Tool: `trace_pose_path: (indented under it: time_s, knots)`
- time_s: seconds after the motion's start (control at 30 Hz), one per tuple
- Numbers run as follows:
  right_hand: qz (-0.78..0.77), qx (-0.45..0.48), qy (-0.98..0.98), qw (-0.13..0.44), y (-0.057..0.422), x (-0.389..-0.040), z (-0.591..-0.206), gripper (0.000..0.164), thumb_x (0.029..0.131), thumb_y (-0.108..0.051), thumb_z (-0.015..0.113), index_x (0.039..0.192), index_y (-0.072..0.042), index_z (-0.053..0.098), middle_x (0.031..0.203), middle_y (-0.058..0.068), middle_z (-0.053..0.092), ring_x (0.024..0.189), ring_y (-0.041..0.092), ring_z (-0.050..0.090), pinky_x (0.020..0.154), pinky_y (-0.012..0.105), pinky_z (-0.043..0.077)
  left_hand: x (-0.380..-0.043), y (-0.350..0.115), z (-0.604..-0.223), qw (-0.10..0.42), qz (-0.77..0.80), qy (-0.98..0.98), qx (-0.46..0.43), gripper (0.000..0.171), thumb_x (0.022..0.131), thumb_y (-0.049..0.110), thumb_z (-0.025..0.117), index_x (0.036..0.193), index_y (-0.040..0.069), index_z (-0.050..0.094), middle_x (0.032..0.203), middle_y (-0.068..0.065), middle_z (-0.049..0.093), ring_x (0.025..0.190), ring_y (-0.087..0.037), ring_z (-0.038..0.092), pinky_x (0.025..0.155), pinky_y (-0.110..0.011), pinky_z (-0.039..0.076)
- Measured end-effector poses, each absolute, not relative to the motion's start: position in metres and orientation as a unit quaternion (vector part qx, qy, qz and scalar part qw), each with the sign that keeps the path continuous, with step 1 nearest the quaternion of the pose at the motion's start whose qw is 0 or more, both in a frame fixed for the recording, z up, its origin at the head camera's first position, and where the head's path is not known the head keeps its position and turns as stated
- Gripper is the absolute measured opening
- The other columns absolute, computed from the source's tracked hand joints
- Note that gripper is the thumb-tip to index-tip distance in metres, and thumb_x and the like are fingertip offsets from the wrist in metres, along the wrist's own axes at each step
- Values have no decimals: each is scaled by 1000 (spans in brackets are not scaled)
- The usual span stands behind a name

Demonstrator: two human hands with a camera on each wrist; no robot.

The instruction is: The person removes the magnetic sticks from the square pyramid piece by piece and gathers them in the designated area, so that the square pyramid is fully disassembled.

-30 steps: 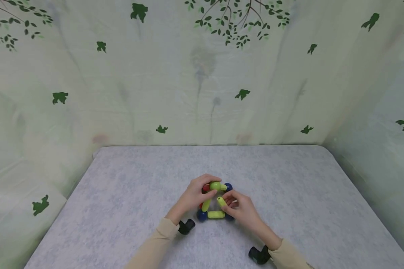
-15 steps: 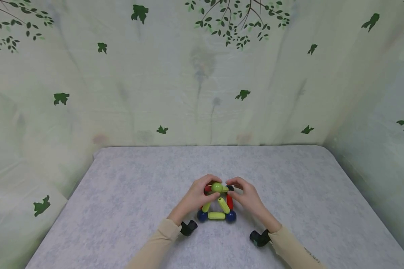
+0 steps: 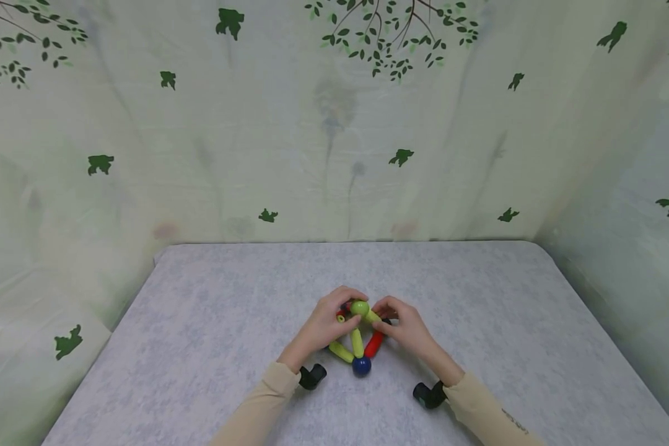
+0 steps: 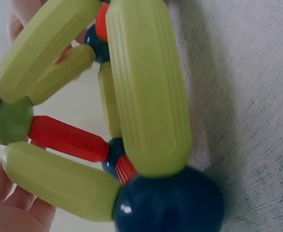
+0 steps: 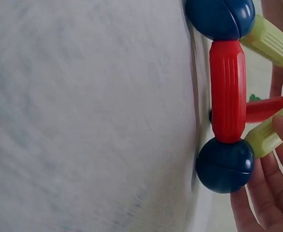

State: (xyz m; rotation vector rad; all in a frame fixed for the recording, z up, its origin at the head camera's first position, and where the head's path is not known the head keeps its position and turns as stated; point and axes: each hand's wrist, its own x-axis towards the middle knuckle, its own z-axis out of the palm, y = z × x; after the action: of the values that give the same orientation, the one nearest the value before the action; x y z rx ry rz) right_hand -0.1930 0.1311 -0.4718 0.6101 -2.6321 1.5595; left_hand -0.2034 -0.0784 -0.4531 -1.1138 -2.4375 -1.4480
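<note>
And round it goes: the ball-and-rod frame (image 3: 357, 339) swings clockwise on the table (image 3: 201, 371)! Half a second ago one base side faces the person squarely; now a corner does, with the front blue ball (image 3: 362, 366) at six o'clock, the left base rod (image 3: 341, 352) running off towards ten and the red base rod (image 3: 374, 344) towards one. The frame sits at six o'clock in the head view.

The left hand (image 3: 324, 321) has thumb and fingers pinched on the green ball (image 3: 359, 308) up top. The right hand (image 3: 406, 325), a moment ago up at the right blue ball (image 3: 387, 321), now pinches the upper right rod (image 3: 374, 316) at the green ball's four o'clock. Both are clamped on the frame, near but apart.

And the front rod (image 3: 357, 344)? Bare-ended just before, now it leans up beneath the green ball and seems to meet it. But look at eight o'clock: the upper left rod (image 4: 59, 181) shows an end that looks free, so that joint, I judge, isn't made.
</note>
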Motion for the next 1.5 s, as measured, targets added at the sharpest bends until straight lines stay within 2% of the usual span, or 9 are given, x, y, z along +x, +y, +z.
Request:
trace_pose_path:
  time_s: [0.2, 0.37, 0.6, 0.77, 1.03, 1.17, 1.3, 1.4, 1.5]
  knots:
    - [486, 213, -847, 24, 129, -189, -472, 21, 85, -9, 73, 102, -7, 61, 94, 1, 62, 86, 19, 61, 78, 40, 52, -205, -77, -453, 66, -450, -804, -383, 32, 86, 4, 70, 117, 5, 60, 114, -4, 58, 99, -15, 55, 82, -38, 51]
    - [485, 219, -846, 35, 129, -188, -473, 20, 84, -8, 73, 100, -9, 62, 92, -2, 62, 83, 15, 61, 76, 36, 52, -206, -78, -454, 78, -451, -800, -387, 32, 86, 4, 70, 117, 5, 60, 113, -5, 59, 98, -16, 56, 81, -39, 51]
    - [487, 217, -845, 36, 127, -184, -470, 21, 83, -7, 74, 98, -12, 61, 91, -3, 61, 83, 14, 61, 75, 35, 52, -211, -83, -452, 100, -475, -800, -353, 31, 87, 2, 68, 117, 3, 62, 111, -6, 62, 96, -17, 58, 82, -38, 51]
    - [504, 204, -839, 28, 126, -181, -470, 20, 82, -5, 74, 97, -9, 62, 91, 0, 61, 82, 15, 61, 74, 35, 52, -211, -84, -450, 57, -509, -792, -332, 33, 88, 0, 67, 120, 2, 61, 115, -10, 62, 103, -23, 60, 88, -34, 50]
    - [526, 182, -830, -27, 129, -171, -467, 15, 87, -10, 70, 100, -5, 62, 94, 2, 63, 84, 16, 60, 74, 29, 51, -201, -84, -428, 0, -549, -768, -330, 31, 89, -5, 62, 119, -6, 58, 118, -20, 59, 108, -32, 57, 92, -39, 48]
    - [548, 149, -822, -35, 127, -164, -446, 14, 90, -4, 63, 102, 3, 62, 96, 12, 64, 89, 24, 60, 72, 28, 51, -194, -85, -418, -33, -562, -751, -346, 29, 89, -6, 61, 118, -9, 58, 117, -20, 58, 107, -30, 58, 93, -39, 47]
    - [559, 131, -818, -25, 123, -165, -429, 18, 88, 4, 63, 105, 9, 59, 102, 22, 62, 96, 34, 60, 81, 36, 51, -193, -84, -419, -48, -574, -736, -356, 30, 87, -7, 62, 117, -10, 56, 113, -19, 57, 106, -30, 58, 92, -39, 48]
    - [568, 141, -810, -21, 123, -169, -432, 21, 86, 7, 65, 106, 10, 59, 105, 23, 61, 102, 38, 58, 88, 47, 48, -191, -83, -419, -51, -578, -732, -357, 29, 87, -8, 63, 116, -10, 57, 111, -19, 57, 105, -31, 59, 91, -41, 48]
    - [572, 167, -803, -23, 122, -173, -435, 23, 85, 9, 65, 107, 11, 58, 107, 25, 60, 105, 41, 56, 93, 53, 44, -190, -83, -419, -50, -579, -732, -356, 28, 87, -8, 63, 114, -9, 57, 109, -19, 57, 104, -31, 59, 90, -43, 48]
